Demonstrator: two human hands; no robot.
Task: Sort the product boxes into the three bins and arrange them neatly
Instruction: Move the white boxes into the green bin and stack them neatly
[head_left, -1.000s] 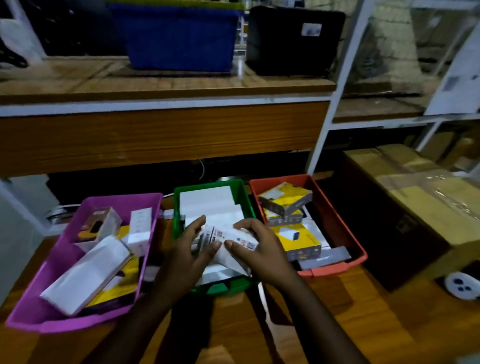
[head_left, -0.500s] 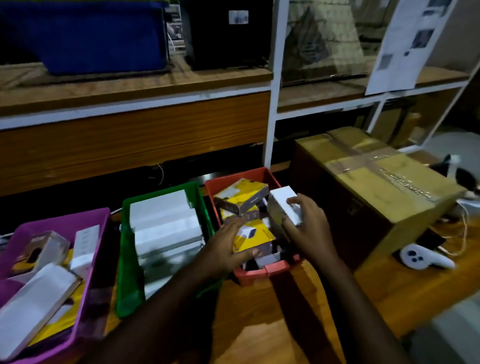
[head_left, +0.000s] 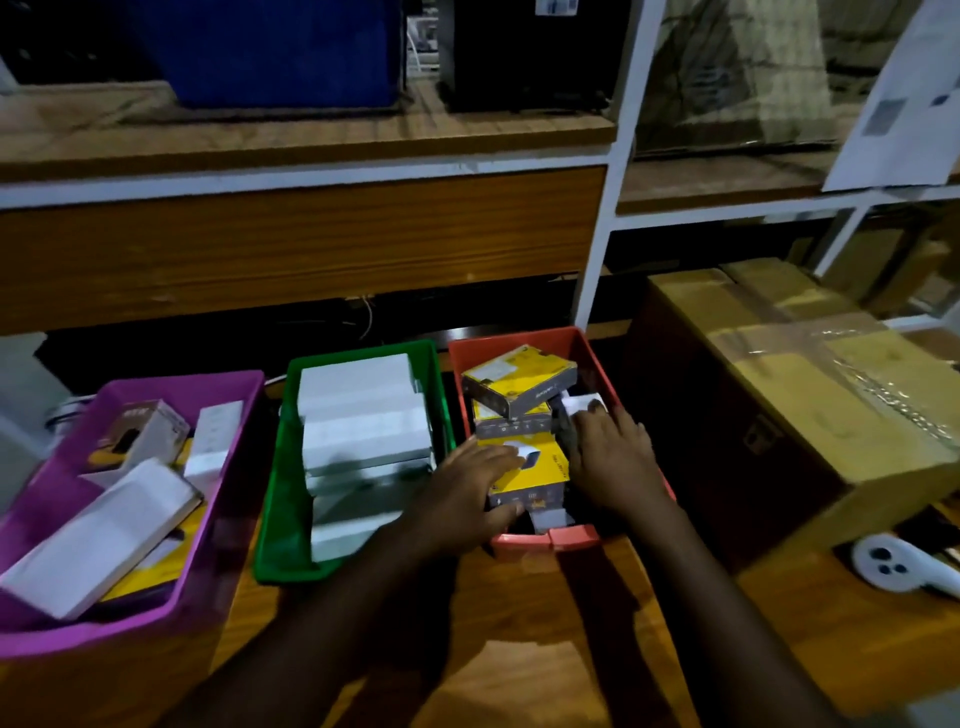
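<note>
While flat on yellow box (head_left: 530, 470), hands (head_left: 540, 478).

Stockroom or warehouse storage area: white metal racking (head_left: 605, 218) with wooden shelves (head_left: 311, 135), big taped cardboard carton (head_left: 810, 384), blue storage tote (head_left: 270, 52) up top, coloured sorting bins (head_left: 358, 569) full of boxed products on a wooden bench (head_left: 545, 649).

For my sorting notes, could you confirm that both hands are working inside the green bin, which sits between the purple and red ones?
Not quite: the head view shows the left hand and right hand in the red bin, on its boxes. The green bin does sit between the purple bin and red.
</note>
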